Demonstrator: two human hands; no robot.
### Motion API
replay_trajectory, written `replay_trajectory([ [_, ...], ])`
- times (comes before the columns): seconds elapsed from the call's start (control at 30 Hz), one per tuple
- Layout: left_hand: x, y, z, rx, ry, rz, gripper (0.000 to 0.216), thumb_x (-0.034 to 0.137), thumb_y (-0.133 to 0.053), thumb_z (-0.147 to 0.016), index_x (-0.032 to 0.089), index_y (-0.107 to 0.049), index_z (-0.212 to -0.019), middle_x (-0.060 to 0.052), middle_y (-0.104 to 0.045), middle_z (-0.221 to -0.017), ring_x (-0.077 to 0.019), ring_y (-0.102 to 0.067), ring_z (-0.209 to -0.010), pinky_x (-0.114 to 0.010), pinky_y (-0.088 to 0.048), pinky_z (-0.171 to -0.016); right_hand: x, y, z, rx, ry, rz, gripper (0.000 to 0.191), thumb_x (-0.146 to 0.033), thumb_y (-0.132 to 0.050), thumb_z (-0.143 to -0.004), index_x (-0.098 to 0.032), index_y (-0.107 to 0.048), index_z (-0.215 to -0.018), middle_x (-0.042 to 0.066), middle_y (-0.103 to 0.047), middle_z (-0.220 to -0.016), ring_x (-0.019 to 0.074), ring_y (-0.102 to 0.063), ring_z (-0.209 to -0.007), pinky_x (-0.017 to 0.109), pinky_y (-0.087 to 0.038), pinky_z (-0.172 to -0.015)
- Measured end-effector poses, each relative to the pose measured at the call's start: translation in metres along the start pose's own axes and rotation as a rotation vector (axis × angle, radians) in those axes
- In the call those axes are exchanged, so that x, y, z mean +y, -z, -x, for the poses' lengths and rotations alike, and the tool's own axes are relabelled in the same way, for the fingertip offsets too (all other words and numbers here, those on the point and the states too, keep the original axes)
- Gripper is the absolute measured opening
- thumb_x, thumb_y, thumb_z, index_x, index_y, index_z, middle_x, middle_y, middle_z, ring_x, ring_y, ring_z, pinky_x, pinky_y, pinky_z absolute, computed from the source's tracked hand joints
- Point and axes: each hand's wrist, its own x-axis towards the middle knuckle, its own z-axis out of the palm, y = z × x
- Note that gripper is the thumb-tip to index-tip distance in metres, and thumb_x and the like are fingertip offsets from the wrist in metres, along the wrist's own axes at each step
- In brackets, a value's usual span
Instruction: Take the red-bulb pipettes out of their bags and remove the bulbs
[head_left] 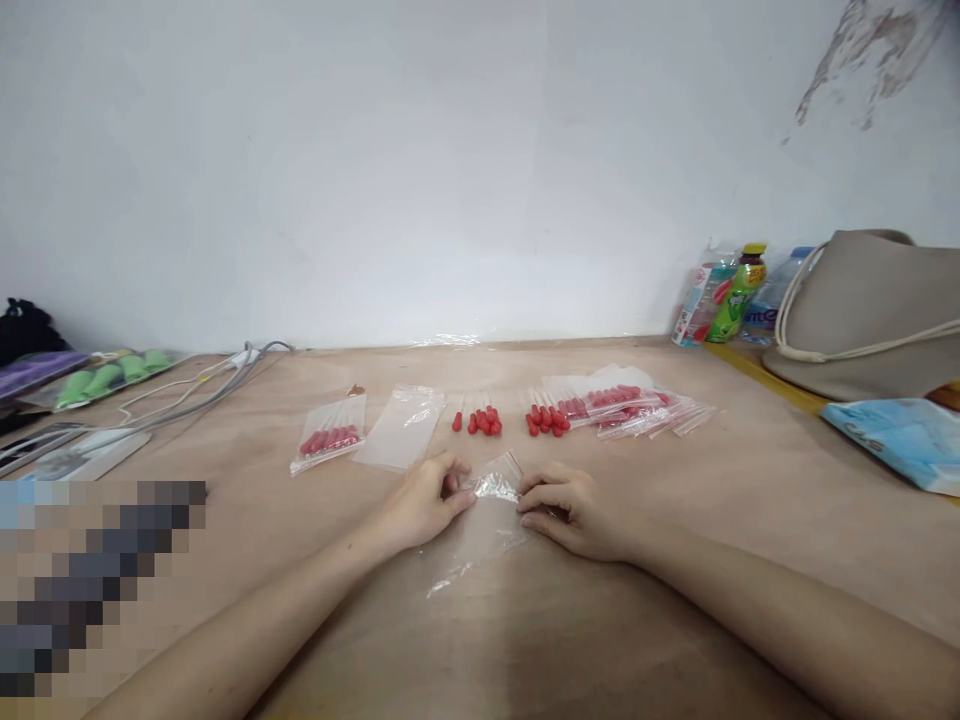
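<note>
A clear zip-lock bag [491,520] lies between my hands, its red-lined zip edge slanting away from me at the top. My left hand [431,500] is curled with thumb and fingers at the bag's left edge. On the opposite edge, my right hand [566,510] pinches the plastic with bent fingers. Just beyond them are two loose groups of thin white sticks with red bulb tips, a left group [486,420] and a right group [547,420]. The bag appears flat, with nothing visible inside.
A filled zip bag [330,435] of red-tipped sticks and a stack of flat bags [401,425] lie left. More filled bags [637,405] overlap at right. Bottles [739,295], a beige bag [870,310] and a blue packet [900,440] stand farther right; cables [217,380] run left.
</note>
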Motion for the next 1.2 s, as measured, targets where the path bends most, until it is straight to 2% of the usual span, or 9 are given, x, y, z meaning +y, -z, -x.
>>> replay_trajectory([
  [0.13, 0.002, 0.010, 0.002, -0.092, -0.028, 0.030, 0.016, 0.033, -0.050, -0.076, 0.017, -0.053, -0.076, 0.002, -0.055, -0.066, -0.0131, -0.051, -0.061, -0.024, -0.037, -0.055, 0.004, -0.002, 0.003, 0.111, 0.013, 0.050, 0.017, -0.026, -0.055, -0.081, -0.020, -0.061, -0.095, 0.007, -0.058, -0.099, 0.0157, -0.055, -0.088, 0.029, -0.046, -0.078],
  [0.37, -0.043, 0.052, -0.028, 0.425, 0.131, -0.015, 0.037, 0.030, -0.047, -0.078, 0.018, -0.039, -0.112, 0.000, -0.054, -0.080, -0.0138, -0.053, -0.062, -0.025, -0.040, -0.058, 0.007, -0.003, 0.005, 0.212, -0.048, 0.128, 0.012, -0.024, -0.051, -0.082, -0.018, -0.059, -0.088, 0.010, -0.054, -0.100, 0.0152, -0.056, -0.082, 0.030, -0.048, -0.075],
  [0.47, -0.064, 0.058, -0.039, 0.484, 0.272, -0.107, 0.051, 0.027, -0.050, -0.075, 0.017, -0.030, -0.122, -0.004, -0.053, -0.091, -0.0166, -0.056, -0.072, -0.028, -0.042, -0.066, 0.007, -0.004, 0.004, 0.191, -0.014, 0.154, 0.011, -0.021, -0.050, -0.082, -0.018, -0.060, -0.086, 0.010, -0.053, -0.101, 0.0145, -0.055, -0.081, 0.030, -0.047, -0.073],
  [0.6, -0.069, 0.048, -0.039, 0.527, 0.359, -0.402, 0.049, 0.025, -0.053, -0.072, 0.016, -0.040, -0.118, -0.016, -0.039, -0.114, -0.0300, -0.045, -0.105, -0.040, -0.037, -0.085, 0.006, -0.005, 0.004, 0.186, 0.006, 0.169, 0.012, -0.018, -0.050, -0.081, -0.017, -0.061, -0.087, 0.010, -0.053, -0.100, 0.0137, -0.055, -0.079, 0.028, -0.048, -0.071],
  [0.73, -0.074, 0.053, -0.037, 0.694, 0.395, -0.564, 0.040, 0.029, -0.049, -0.076, 0.020, -0.048, -0.115, -0.016, -0.037, -0.118, -0.0338, -0.037, -0.113, -0.046, -0.031, -0.090, 0.006, -0.004, 0.003, 0.187, 0.006, 0.159, 0.012, -0.017, -0.049, -0.080, -0.017, -0.060, -0.085, 0.010, -0.052, -0.100, 0.0135, -0.055, -0.079, 0.029, -0.048, -0.071],
  [0.8, -0.086, 0.064, -0.038, 0.686, 0.492, -0.569, 0.043, 0.036, -0.045, -0.079, 0.019, -0.048, -0.117, -0.018, -0.036, -0.124, -0.0356, -0.035, -0.117, -0.048, -0.029, -0.092, 0.005, -0.003, 0.003, 0.186, 0.005, 0.160, 0.012, -0.017, -0.049, -0.080, -0.017, -0.060, -0.086, 0.010, -0.052, -0.100, 0.0140, -0.054, -0.080, 0.029, -0.048, -0.072],
  [0.9, -0.108, 0.079, -0.040, 0.424, 0.685, -0.521, 0.054, 0.045, -0.043, -0.078, 0.008, -0.050, -0.116, -0.026, -0.042, -0.123, -0.0415, -0.041, -0.112, -0.049, -0.034, -0.086, 0.005, -0.003, 0.003, 0.185, -0.002, 0.166, 0.012, -0.017, -0.050, -0.080, -0.018, -0.060, -0.086, 0.010, -0.052, -0.100, 0.0142, -0.054, -0.080, 0.030, -0.048, -0.071],
  [1.0, -0.121, 0.087, -0.042, 0.270, 0.653, -0.473, 0.040, 0.041, -0.047, -0.074, 0.008, -0.063, -0.090, -0.022, -0.060, -0.098, -0.0365, -0.056, -0.094, -0.040, -0.042, -0.075, 0.005, -0.004, 0.002, 0.184, -0.010, 0.169, 0.011, -0.017, -0.050, -0.080, -0.018, -0.060, -0.085, 0.010, -0.052, -0.100, 0.0138, -0.054, -0.078, 0.029, -0.048, -0.070],
  [1.2, -0.127, 0.093, -0.035, 0.399, 0.587, -0.470, 0.022, 0.028, -0.051, -0.069, 0.015, -0.063, -0.083, -0.015, -0.065, -0.090, -0.0313, -0.060, -0.085, -0.034, -0.044, -0.066, 0.006, -0.004, 0.003, 0.186, -0.010, 0.158, 0.011, -0.016, -0.050, -0.079, -0.017, -0.060, -0.084, 0.010, -0.051, -0.100, 0.0133, -0.054, -0.077, 0.029, -0.048, -0.070],
])
